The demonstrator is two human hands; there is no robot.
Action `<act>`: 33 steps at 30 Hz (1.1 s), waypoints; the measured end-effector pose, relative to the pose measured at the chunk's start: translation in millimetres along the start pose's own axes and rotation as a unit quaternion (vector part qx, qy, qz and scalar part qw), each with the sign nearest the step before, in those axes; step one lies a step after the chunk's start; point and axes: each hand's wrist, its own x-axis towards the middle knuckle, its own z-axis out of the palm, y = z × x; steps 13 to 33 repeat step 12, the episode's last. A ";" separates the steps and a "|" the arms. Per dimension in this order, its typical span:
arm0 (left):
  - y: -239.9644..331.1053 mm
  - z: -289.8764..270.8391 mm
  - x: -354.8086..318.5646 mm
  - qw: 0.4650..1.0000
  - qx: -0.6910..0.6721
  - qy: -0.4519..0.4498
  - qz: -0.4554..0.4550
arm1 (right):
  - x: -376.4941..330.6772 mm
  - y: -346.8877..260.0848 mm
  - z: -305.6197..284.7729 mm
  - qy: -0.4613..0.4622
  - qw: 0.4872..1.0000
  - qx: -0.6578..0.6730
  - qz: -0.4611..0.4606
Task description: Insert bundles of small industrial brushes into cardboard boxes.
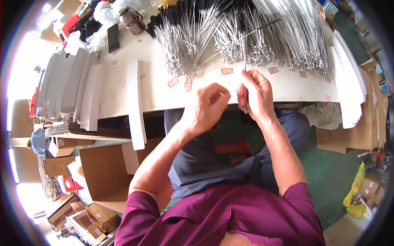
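My right hand (257,94) is closed around the looped ends of a few thin wire brushes (245,57), holding them upright at the table's near edge. Their dark bristle ends point away from me, over the pile. Just to the left, my left hand (205,106) is curled with its fingers bent in. Whether anything small is inside it is hidden. Beyond both hands lies a large pile of wire brushes (180,41), with metal loops toward me and black bristles at the far side. On the right part of the pile the bristles look white.
White folded card strips (67,86) stand at the table's left, and a single long strip (136,102) overhangs the near edge. More white strips (349,82) lie at the right end. A steel bottle (132,21) and a phone (113,38) sit far left. An open cardboard box (102,172) stands below.
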 end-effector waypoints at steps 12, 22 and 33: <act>-1.1 -22.8 124.5 0.914 0.384 0.111 0.062 | -10.1 -28.1 0.8 -0.037 0.995 -0.090 -0.003; -1.1 -22.8 124.5 0.914 0.384 0.111 0.062 | -10.1 -28.1 0.8 -0.037 0.995 -0.090 -0.003; -1.1 -22.8 124.5 0.914 0.384 0.111 0.062 | -10.1 -28.1 0.8 -0.037 0.995 -0.090 -0.003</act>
